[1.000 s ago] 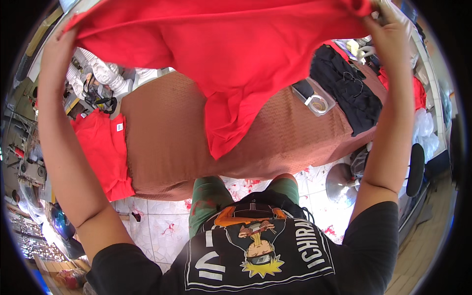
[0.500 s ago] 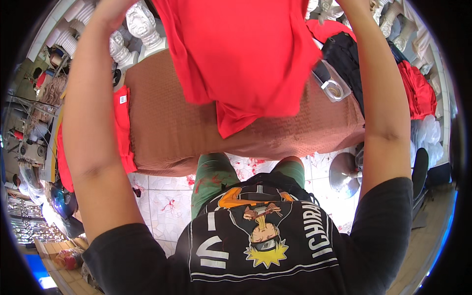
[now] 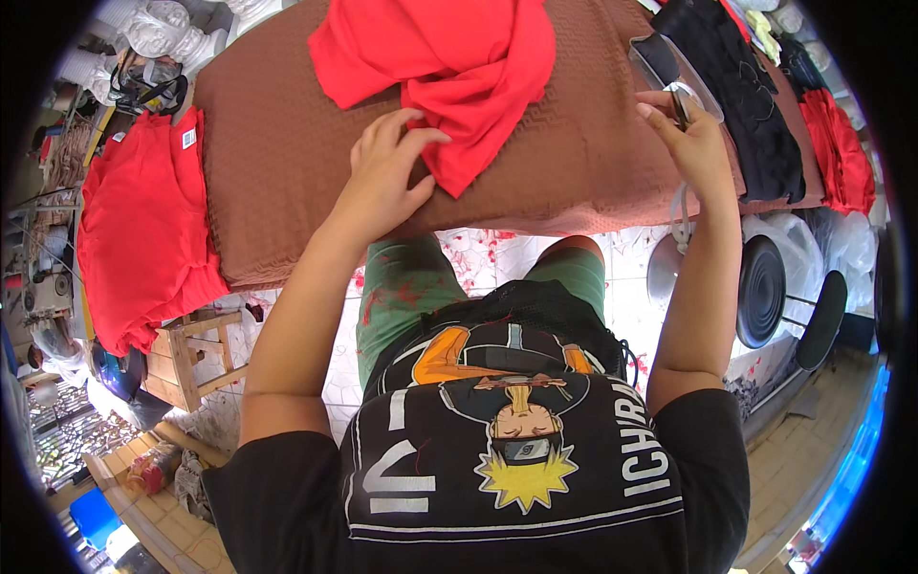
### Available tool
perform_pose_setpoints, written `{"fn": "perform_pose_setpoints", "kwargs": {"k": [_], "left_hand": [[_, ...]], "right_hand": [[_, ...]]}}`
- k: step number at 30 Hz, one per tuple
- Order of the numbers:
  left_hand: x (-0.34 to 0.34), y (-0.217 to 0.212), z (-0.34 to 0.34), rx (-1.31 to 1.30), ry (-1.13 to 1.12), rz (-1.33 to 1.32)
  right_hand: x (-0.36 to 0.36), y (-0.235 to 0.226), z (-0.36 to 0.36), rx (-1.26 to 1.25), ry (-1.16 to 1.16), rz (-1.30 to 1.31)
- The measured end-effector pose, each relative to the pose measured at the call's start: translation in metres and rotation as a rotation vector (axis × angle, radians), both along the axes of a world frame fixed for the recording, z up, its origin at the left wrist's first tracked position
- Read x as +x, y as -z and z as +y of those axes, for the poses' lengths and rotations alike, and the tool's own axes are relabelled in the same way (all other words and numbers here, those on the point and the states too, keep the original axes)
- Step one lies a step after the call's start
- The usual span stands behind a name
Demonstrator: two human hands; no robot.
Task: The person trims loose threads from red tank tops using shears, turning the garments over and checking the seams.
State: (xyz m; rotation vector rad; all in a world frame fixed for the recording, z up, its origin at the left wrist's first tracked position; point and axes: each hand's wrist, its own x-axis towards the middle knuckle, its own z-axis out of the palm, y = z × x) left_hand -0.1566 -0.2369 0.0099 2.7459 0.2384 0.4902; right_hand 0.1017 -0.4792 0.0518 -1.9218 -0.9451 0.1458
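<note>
Two bare hands work over a brown padded table [image 3: 287, 182] in the single head view. A crumpled red garment [image 3: 449, 67] lies bunched at the far middle of the table, and one pointed fold of it trails toward the near edge.

Left hand [image 3: 382, 177] rests flat on the brown cover with its fingers spread, the fingertips touching the left side of that trailing fold; it is unclenched and pins or smooths rather than grasps. The garment lies just beyond and to the right of this hand, with its long fold running from far to near, so the left hand is plainly the closer one.

Right hand [image 3: 693, 143] is well apart from the red cloth, over at the right side of the table. Its fingers curl toward the handle of a clothes iron [image 3: 669, 72] that stands there; whether they already clench the handle cannot be told.

Farther right lie black clothes [image 3: 736, 105] and more red cloth [image 3: 841, 153]. A pile of red shirts [image 3: 143, 239] hangs over a wooden stool [image 3: 196, 349] on the left.
</note>
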Motion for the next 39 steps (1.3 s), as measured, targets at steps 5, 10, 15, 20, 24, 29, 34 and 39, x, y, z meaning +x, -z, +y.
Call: {"fn": "perform_pose_setpoints", "kwargs": {"k": [5, 10, 15, 20, 24, 29, 34, 39], "left_hand": [[0.052, -0.032, -0.016, -0.661, -0.061, -0.221], [0.078, -0.093, -0.043, -1.433, 0.147, -0.591], [0.078, -0.074, -0.061, -1.368, 0.083, -0.355], [0.072, -0.065, -0.072, -1.135, 0.095, -0.436], [0.062, -0.058, -0.064, -0.907, 0.007, -0.671], [0.053, -0.055, -0.062, -0.648, 0.021, -0.825], [0.059, -0.058, -0.047, -0.273, -0.12, -0.918], [0.077, -0.058, 0.055, -0.196, -0.337, -0.884]], "right_hand": [[-0.021, -0.018, 0.011, 0.009, -0.043, 0.115], [-0.065, -0.034, 0.023, 0.273, -0.095, 0.301], [-0.098, -0.035, 0.043, 0.324, -0.014, 0.077], [-0.097, -0.025, 0.041, 0.235, 0.056, 0.108], [-0.098, -0.022, 0.036, 0.339, 0.107, -0.311], [-0.107, -0.021, 0.033, 0.449, 0.112, -0.486], [-0.107, -0.028, 0.022, 0.588, 0.061, -0.472], [-0.089, -0.055, 0.0, 0.913, 0.294, -0.164]]}}
